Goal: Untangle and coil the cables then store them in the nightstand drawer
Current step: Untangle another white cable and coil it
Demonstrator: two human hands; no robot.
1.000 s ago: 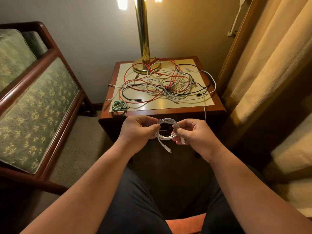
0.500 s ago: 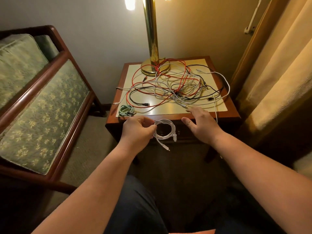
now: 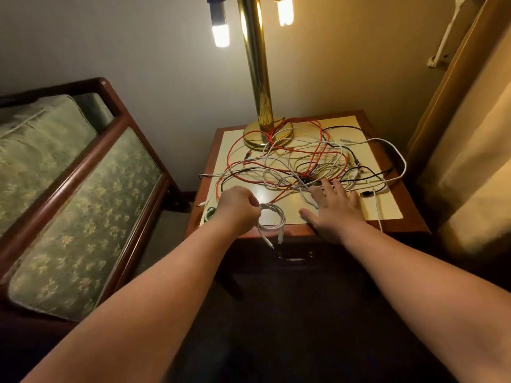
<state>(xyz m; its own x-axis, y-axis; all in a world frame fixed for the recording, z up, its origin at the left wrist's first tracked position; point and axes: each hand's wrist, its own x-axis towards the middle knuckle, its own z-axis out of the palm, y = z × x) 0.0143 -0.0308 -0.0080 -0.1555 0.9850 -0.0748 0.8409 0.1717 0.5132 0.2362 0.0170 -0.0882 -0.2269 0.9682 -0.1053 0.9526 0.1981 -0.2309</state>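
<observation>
Head view: since 0.5 s ago the right hand has slid forward from the brown wooden nightstand's front edge onto its top. Its fingers are straight and spread, tips touching the tangle of red, white and black cables. The left hand has risen too, fingers curled and pinching the coiled white cable, which hangs over the front edge, above the dark drawer.

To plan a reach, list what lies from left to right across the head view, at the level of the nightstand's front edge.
green upholstered seat → green coiled cable → left hand → white coiled cable → right hand → black connector → curtain
</observation>
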